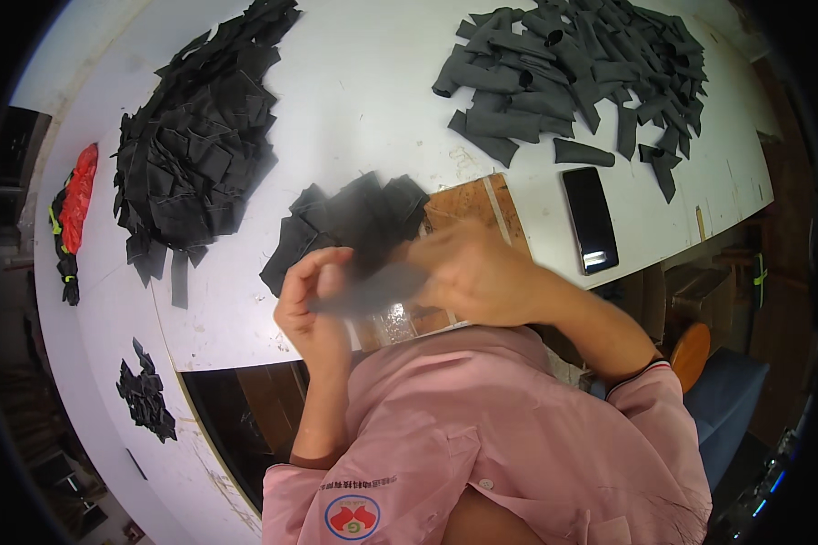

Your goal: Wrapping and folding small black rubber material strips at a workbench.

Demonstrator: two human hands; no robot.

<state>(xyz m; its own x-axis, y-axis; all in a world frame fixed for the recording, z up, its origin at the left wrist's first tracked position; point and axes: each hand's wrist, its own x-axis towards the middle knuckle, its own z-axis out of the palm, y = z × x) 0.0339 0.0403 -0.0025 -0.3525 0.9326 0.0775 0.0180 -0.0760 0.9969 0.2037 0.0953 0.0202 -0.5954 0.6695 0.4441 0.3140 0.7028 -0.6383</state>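
Close in front of me, my left hand (316,300) pinches one end of a dark grey fabric piece (373,292), which is smeared by motion. The other end of the piece meets the closed fingers of my right hand (482,277), also blurred. Just beyond both hands lies a small heap of black fabric pieces (354,213) on the white table (364,91). Beneath my hands is a brown board (473,207) with a pale strip across it, partly covered by the hands and the heap.
A large pile of flat black fabric pieces (195,154) stands at the far left. Rolled dark grey fabric tubes (554,77) fill the far right. A black phone (589,220) lies right of the board. Small black scraps (145,397) and a red bundle (80,195) sit at left.
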